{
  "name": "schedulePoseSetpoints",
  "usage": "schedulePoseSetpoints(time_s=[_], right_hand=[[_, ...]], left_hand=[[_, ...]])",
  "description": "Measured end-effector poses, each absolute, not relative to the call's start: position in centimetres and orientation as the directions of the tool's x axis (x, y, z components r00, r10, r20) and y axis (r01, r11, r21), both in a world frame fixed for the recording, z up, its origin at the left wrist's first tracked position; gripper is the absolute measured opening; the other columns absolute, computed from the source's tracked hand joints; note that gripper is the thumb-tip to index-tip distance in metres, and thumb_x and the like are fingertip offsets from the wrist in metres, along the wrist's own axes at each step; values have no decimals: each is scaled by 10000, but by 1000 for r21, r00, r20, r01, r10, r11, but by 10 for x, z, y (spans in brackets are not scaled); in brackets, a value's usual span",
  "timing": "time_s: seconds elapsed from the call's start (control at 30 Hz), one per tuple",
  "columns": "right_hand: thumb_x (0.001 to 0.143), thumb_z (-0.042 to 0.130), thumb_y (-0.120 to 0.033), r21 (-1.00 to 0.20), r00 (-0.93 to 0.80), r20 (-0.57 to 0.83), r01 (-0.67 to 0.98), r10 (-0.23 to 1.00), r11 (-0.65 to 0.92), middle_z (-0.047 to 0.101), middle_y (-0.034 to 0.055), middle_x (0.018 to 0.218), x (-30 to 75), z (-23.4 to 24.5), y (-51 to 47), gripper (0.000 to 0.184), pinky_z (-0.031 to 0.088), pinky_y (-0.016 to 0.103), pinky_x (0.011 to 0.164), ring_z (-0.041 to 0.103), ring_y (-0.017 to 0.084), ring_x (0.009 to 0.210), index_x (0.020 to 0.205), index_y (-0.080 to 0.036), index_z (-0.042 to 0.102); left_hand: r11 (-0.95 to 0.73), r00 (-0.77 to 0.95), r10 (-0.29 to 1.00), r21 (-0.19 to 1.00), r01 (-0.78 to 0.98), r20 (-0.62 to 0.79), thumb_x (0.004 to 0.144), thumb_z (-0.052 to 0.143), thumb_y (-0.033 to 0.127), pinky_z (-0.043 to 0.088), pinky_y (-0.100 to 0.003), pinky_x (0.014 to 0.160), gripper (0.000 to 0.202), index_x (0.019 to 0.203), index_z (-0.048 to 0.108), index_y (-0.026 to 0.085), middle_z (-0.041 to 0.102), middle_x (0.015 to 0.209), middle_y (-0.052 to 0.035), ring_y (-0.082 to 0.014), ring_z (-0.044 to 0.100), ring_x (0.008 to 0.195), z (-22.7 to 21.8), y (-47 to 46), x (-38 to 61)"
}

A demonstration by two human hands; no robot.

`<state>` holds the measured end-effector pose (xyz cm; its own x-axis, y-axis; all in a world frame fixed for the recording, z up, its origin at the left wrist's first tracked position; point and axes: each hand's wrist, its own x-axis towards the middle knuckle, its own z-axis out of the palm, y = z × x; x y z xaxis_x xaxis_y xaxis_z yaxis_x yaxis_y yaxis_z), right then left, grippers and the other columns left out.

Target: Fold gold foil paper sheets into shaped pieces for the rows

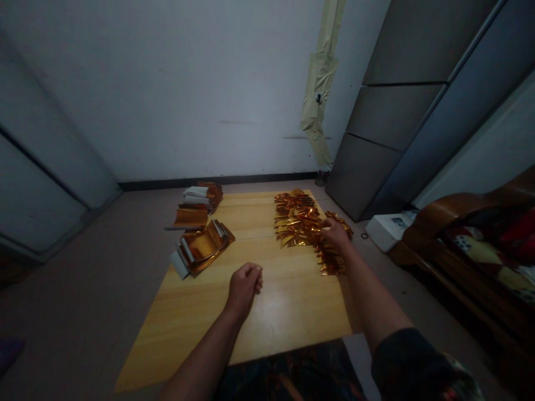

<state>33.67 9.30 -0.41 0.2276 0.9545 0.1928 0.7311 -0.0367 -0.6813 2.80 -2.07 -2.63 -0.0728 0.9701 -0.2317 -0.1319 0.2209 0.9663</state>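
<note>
1. At the table's [288, 312] right, foil [295, 225], mostly leftward, is being overlapped by the nearer, right hand [332, 230].
2. Whether any is being pinched cannot be told.
3. The left hand [244, 285] is being held curled.

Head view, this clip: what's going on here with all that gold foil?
A person's right hand is at the crinkled gold-foil pieces piled along the right side of the wood-grain tabletop; whether it grips one is too unclear to tell. The left hand is curled over the middle of the tabletop, with nothing visible in it. Flatter gold-foil sheets, some showing grey-white surfaces, lie in loose stacks along the left side.
</note>
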Motion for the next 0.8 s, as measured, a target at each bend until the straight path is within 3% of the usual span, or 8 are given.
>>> schedulePoseSetpoints(time_s=[0.3, 0.57, 0.67, 0.73, 0.8], right_hand=[[621, 571, -140, -662, 249, 222, 748, 943, -42, 708, 26, 907, 335, -10, 80, 319, 466, 274, 723, 625, 183, 767, 910, -205, 689], [656, 471, -154, -692, 396, 478, 720, 784, 58, 688, 72, 926, 324, 16, 54, 288, 472, 317, 796, 603, 206, 803, 870, -184, 662], [690, 463, -143, -657, 211, 548, 708, 809, 260, 679, 69, 939, 284, 14, 32, 250, 459, 320, 840, 601, 220, 904, 839, -207, 652], [689, 458, -108, -652, -8, 500, 654, 866, 383, 672, 53, 919, 247, 5, 17, 259, 452, 307, 838, 601, 209, 912, 829, -217, 647], [690, 461, -78, -675, -147, 426, 606, 893, 421, 659, 39, 907, 213, -7, 5, 268, 446, 279, 793, 598, 188, 876, 836, -218, 636]], left_hand=[[224, -85, 968, 968, -114, -234, 673, 638, 410, 386, -204, 437, 255, 682, 574, 163, 558, 537, 28, -85, 486, 447, -24, -22, 29], [214, -88, 970, 970, -116, -225, 663, 646, 418, 387, -207, 445, 260, 699, 586, 168, 556, 535, 32, -90, 488, 456, -27, -22, 29], [221, -85, 969, 968, -121, -232, 645, 650, 395, 380, -214, 454, 239, 719, 586, 177, 538, 526, 44, -98, 482, 459, -32, -22, 32], [214, -92, 970, 971, -104, -223, 648, 636, 383, 375, -225, 465, 223, 743, 597, 185, 528, 529, 47, -108, 478, 464, -31, -21, 32], [159, -138, 978, 987, 24, -154, 664, 615, 362, 396, -246, 506, 188, 748, 622, 193, 561, 581, 20, -134, 515, 518, -25, -18, 26]])
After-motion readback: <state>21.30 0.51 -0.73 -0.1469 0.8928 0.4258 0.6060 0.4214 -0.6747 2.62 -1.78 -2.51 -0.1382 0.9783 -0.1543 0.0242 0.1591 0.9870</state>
